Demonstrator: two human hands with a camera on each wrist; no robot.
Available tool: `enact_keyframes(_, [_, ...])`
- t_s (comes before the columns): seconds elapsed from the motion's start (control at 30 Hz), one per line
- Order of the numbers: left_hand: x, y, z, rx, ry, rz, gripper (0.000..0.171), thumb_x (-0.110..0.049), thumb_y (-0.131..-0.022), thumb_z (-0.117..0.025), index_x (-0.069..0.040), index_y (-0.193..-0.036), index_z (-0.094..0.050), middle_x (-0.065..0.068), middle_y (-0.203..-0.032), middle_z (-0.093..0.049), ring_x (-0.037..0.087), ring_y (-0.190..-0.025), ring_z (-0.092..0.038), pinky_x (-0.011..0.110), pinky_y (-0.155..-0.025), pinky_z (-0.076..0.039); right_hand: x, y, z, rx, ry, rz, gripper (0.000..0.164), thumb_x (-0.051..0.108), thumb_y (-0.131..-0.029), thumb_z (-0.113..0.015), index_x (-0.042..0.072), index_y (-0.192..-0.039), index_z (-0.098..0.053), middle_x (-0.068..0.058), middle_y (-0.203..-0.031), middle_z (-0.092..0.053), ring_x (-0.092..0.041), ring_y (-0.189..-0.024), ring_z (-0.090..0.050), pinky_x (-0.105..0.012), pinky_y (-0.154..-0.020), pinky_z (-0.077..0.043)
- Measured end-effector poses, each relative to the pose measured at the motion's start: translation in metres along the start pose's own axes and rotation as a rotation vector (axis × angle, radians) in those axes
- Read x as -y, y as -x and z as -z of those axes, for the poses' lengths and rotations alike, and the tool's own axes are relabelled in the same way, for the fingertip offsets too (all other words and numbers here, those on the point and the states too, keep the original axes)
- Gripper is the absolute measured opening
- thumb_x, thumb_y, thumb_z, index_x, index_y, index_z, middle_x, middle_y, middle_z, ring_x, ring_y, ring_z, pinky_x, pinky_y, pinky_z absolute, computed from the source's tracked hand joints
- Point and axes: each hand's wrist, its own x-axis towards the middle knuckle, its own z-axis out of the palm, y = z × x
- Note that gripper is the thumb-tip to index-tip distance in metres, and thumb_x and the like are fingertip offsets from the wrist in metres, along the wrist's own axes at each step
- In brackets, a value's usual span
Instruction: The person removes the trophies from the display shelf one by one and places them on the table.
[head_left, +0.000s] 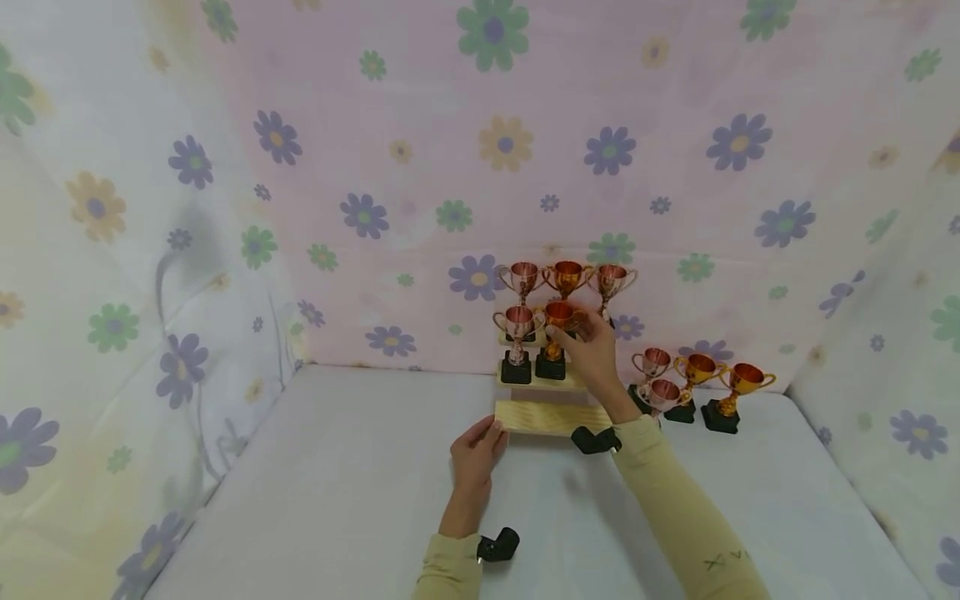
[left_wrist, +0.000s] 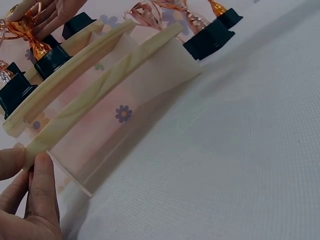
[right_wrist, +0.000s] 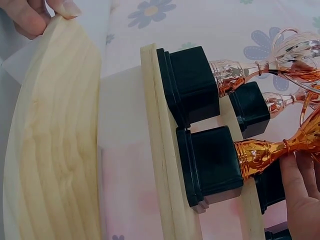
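Note:
A tiered wooden stand (head_left: 551, 417) with pale, translucent side panels stands against the back cloth. My right hand (head_left: 597, 357) holds a gold trophy cup (right_wrist: 260, 156) around its stem and bowl; its black base rests on the middle tier. Left of it on that tier is a rose-gold trophy cup (head_left: 517, 323). Behind, the top tier carries a rose-gold cup (head_left: 522, 277), a gold cup (head_left: 567, 278) and another rose-gold cup (head_left: 613, 282), partly hidden. With thumb and fingers, my left hand (head_left: 474, 454) pinches the left front corner of the bare lowest tier.
Right of the stand, two gold trophy cups (head_left: 742, 382) and two rose-gold trophy cups (head_left: 664, 395) stand on the white tabletop (head_left: 337, 483). Flowered cloth (head_left: 420, 150) encloses the back and sides. A black wrist camera (head_left: 499, 545) sits on each sleeve.

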Motion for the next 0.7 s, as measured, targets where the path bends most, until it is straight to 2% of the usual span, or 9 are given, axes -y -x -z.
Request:
enact_keyframes(0.1, [-0.001, 0.000, -0.001, 0.003, 0.003, 0.007, 0.031, 0.000, -0.097, -0.067, 0.012, -0.125, -0.063, 0.017, -0.111, -0.066, 0.013, -0.089, -0.069, 0.026, -0.086, -0.061, 0.006, 0.003, 0.001, -0.018, -0.009, 0.034, 0.046, -0.001, -0.091, -0.074, -0.004, -0.134, -0.060, -0.001, -0.107, -0.065, -0.011, -0.099, -0.064, -0.018, -0.080, -0.054])
enact_keyframes(0.17, [-0.002, 0.000, -0.001, 0.007, 0.003, 0.010, 0.031, 0.000, -0.097, -0.066, 0.012, -0.125, -0.063, 0.017, -0.111, -0.066, 0.013, -0.089, -0.069, 0.026, -0.086, -0.061, 0.007, 0.005, 0.002, -0.046, 0.013, 0.050, 0.042, -0.001, -0.091, -0.074, -0.005, -0.131, -0.062, -0.004, -0.107, -0.066, -0.009, -0.096, -0.065, -0.022, -0.082, -0.054])
enact_keyframes(0.23, [-0.002, 0.000, -0.002, 0.009, 0.006, 0.015, 0.031, 0.000, -0.097, -0.066, 0.012, -0.126, -0.063, 0.018, -0.111, -0.065, 0.013, -0.089, -0.069, 0.026, -0.085, -0.062, 0.020, 0.011, 0.002, -0.075, 0.048, 0.055, 0.040, 0.000, -0.091, -0.074, -0.007, -0.129, -0.062, -0.008, -0.105, -0.067, -0.004, -0.092, -0.064, -0.024, -0.083, -0.053])
enact_keyframes(0.47, [-0.002, -0.002, -0.004, 0.000, 0.011, 0.016, 0.032, 0.000, -0.097, -0.067, 0.012, -0.126, -0.063, 0.017, -0.110, -0.065, 0.013, -0.088, -0.069, 0.024, -0.084, -0.061, 0.041, 0.027, 0.004, -0.142, 0.092, 0.056, 0.041, -0.001, -0.091, -0.074, -0.011, -0.129, -0.062, -0.027, -0.105, -0.064, -0.011, -0.090, -0.062, -0.022, -0.085, -0.052])
enact_keyframes(0.6, [-0.001, -0.002, -0.003, -0.001, 0.016, 0.008, 0.031, 0.002, -0.097, -0.066, 0.014, -0.125, -0.062, 0.016, -0.107, -0.066, 0.012, -0.087, -0.068, 0.023, -0.082, -0.062, 0.043, 0.035, 0.008, -0.146, 0.098, 0.058, 0.043, -0.003, -0.090, -0.074, -0.012, -0.129, -0.060, -0.030, -0.104, -0.062, -0.014, -0.090, -0.060, -0.019, -0.081, -0.053])
enact_keyframes(0.7, [-0.002, -0.001, -0.004, -0.002, 0.019, -0.012, 0.032, 0.002, -0.096, -0.066, 0.014, -0.125, -0.062, 0.016, -0.106, -0.065, 0.012, -0.086, -0.068, 0.024, -0.082, -0.062, 0.040, 0.040, 0.011, -0.136, 0.084, 0.054, 0.044, -0.004, -0.089, -0.075, -0.012, -0.129, -0.060, -0.027, -0.104, -0.061, -0.011, -0.090, -0.061, -0.015, -0.081, -0.055])
